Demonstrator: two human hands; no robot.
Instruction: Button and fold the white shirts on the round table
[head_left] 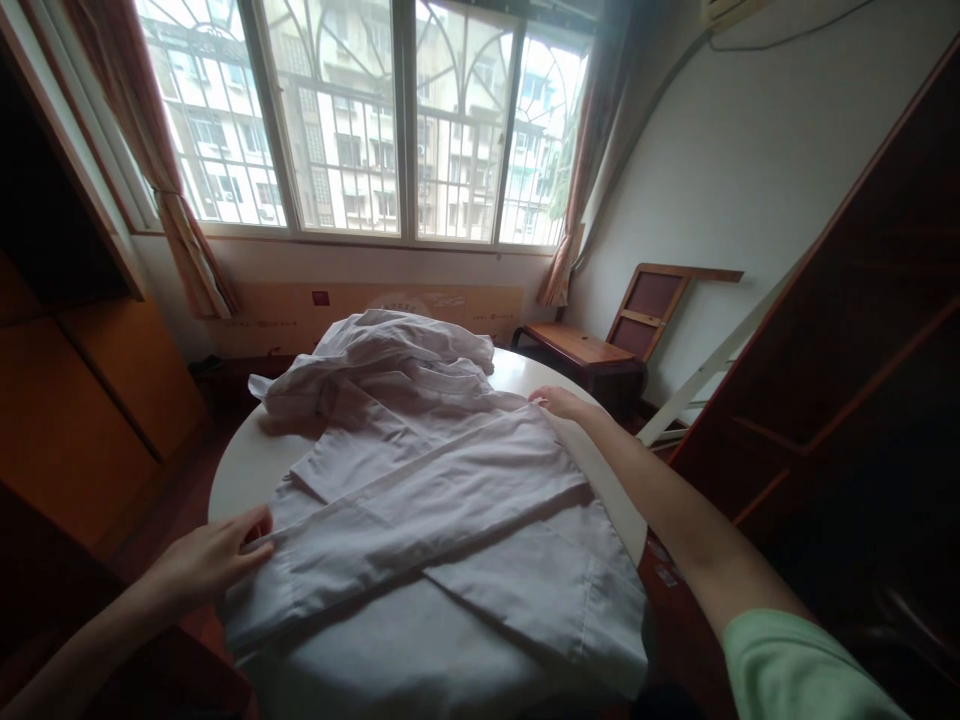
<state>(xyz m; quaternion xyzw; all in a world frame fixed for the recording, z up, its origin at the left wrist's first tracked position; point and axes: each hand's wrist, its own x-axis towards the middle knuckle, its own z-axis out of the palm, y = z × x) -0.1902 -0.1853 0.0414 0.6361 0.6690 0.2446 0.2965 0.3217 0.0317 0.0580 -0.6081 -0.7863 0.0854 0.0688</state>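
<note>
garment: a white garment lies spread over your round white tabletop, bunched at the far end.
left hands: your left hand rests flat, fingers spread, on its near left edge.
right hands: your right hand lies open on its far right edge, gripping nothing.

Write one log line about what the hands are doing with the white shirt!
left hand: flat on sleeve edge | right hand: on far edge of white shirt | round table: shirt spread, bunched near window
</note>
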